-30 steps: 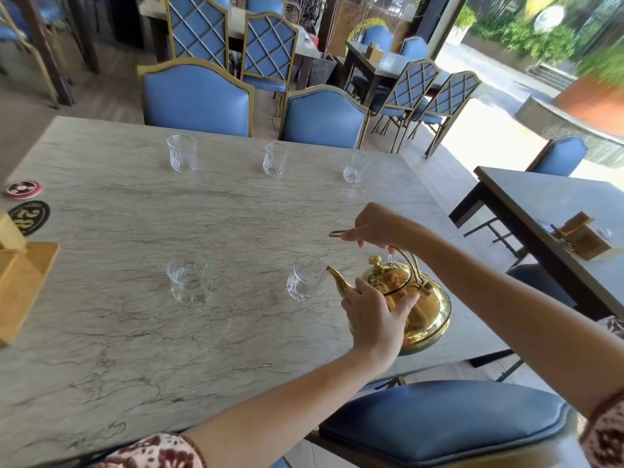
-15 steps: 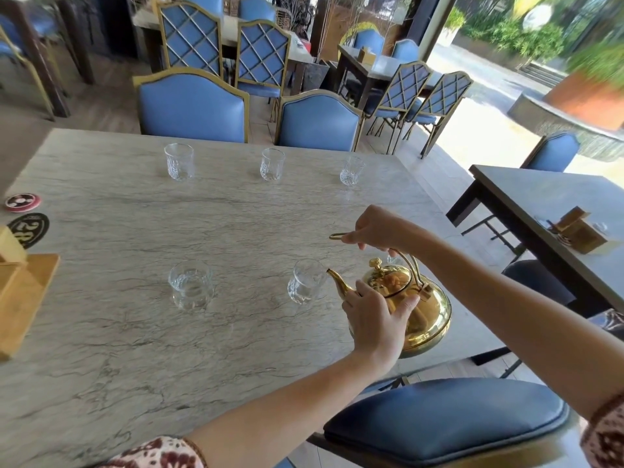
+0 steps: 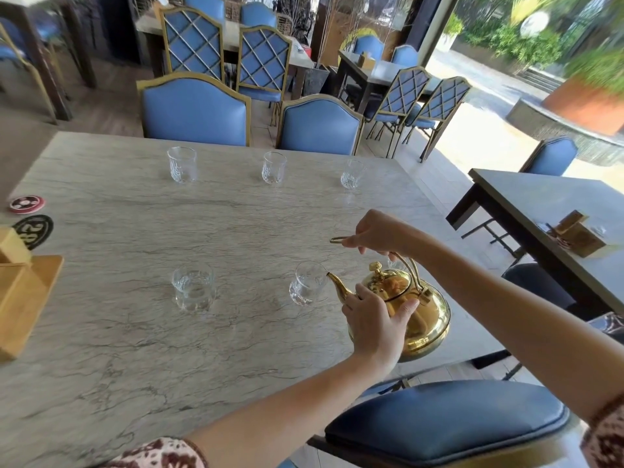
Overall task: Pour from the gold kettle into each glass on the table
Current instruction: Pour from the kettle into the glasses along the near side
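- Right hand: grip closed around the top of the gold kettle's arched wire handle, fingers curled tight.
- Left hand: grip closed loosely on the kettle body, palm against the near side, thumb by the lid rim, fingers near the spout base.
- Kettle: polished brass-colour metal, squat round body, domed lid with a small knob, thin curved spout. Tilted spout-down, sits near the surface's right edge.
- Spout tip is at the rim of the near-right glass; can't tell if liquid is flowing.
- Near-left glass: clear cut-pattern tumbler, some clear liquid in it.
- Three more cut glasses along the far side.
- Surface: pale grey veined stone, matte.
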